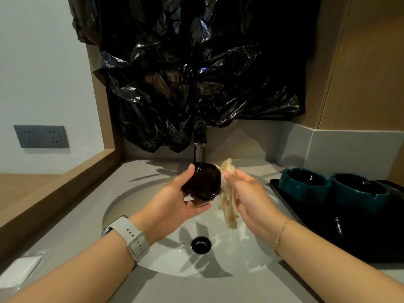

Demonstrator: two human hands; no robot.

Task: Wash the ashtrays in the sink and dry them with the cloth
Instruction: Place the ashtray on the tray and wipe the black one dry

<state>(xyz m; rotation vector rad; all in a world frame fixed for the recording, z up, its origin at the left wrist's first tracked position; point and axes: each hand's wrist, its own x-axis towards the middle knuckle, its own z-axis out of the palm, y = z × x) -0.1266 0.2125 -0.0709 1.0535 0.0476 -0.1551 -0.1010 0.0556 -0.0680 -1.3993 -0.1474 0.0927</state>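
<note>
Over the white oval sink (135,202) in a grey countertop (72,224), her left hand (175,204) grips a dark round ashtray (202,181); right hand (247,193) pinches a pale wet cloth (228,206). Black plastic sheeting (185,62) hangs behind.

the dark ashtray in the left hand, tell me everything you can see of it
The dark ashtray is round, glossy and brown-black, seemingly glazed ceramic or glass. It is tipped on its side with a round face toward the camera, held over the white sink just below the faucet. The left hand grips it, fingers above and thumb below. The pale cloth, held by the right hand, lies against its right edge. Whether it is wet cannot be told.
</note>
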